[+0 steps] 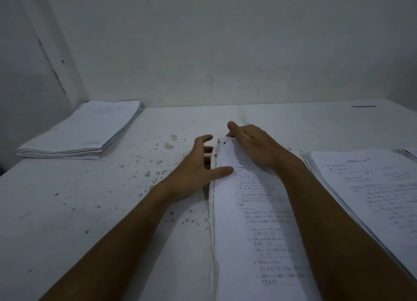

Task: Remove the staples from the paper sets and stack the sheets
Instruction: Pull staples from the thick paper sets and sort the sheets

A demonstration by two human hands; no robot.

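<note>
White table [90,210] speckled grey; white paper set [252,210] with dark printed lines; white wall [225,41].

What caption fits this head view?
Both hands, left hand and right hand, work the paper set on a table.

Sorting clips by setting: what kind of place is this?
Probably a plain office or storeroom: a bare white wall, a speckled white table, and stacks of printed paper.
</note>
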